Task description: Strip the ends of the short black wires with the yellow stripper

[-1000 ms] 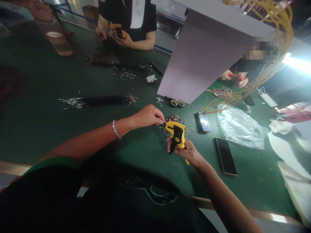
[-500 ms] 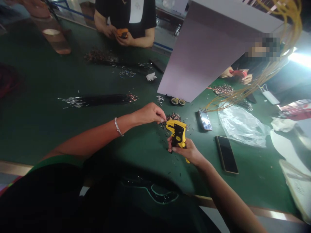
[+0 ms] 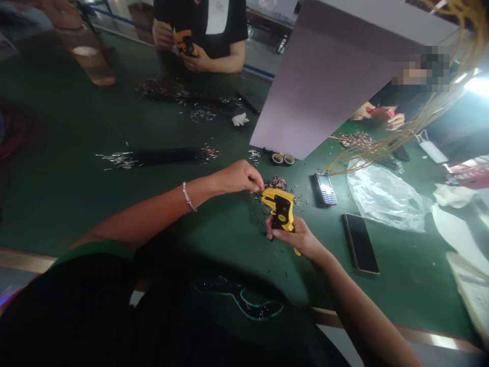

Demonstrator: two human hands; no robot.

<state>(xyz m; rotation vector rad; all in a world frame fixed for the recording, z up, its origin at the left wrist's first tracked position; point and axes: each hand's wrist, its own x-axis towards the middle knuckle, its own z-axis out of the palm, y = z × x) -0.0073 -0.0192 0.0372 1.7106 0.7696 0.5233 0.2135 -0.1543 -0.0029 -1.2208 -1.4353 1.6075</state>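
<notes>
My right hand [image 3: 296,237] is wrapped round the handles of a yellow and black wire stripper [image 3: 281,210], its head pointing up and left. At the tool's jaws, my left hand [image 3: 244,177] is closed in a pinch on a thin wire; most of the wire is hidden by the fingers. Just behind the tool lies a pile of short wire scraps [image 3: 277,182] with coppery bits. A bundle of black wires [image 3: 164,156] lies on the green table [image 3: 214,224] beyond my left forearm, silvery ends at left and coppery ends at right.
A white panel [image 3: 305,76] stands on the table, with two tape rolls [image 3: 283,159] at its foot. Rightward lie a keypad phone [image 3: 325,189], a smartphone [image 3: 360,243] and a plastic bag [image 3: 385,199]. Across the table, one co-worker's hands hold an orange tool [image 3: 186,43], another's a red tool [image 3: 378,112].
My hands and the wire stripper keep nearly the same pose, while the view shifts slightly. The co-worker opposite has raised the orange tool and moved one hand to its left side.
</notes>
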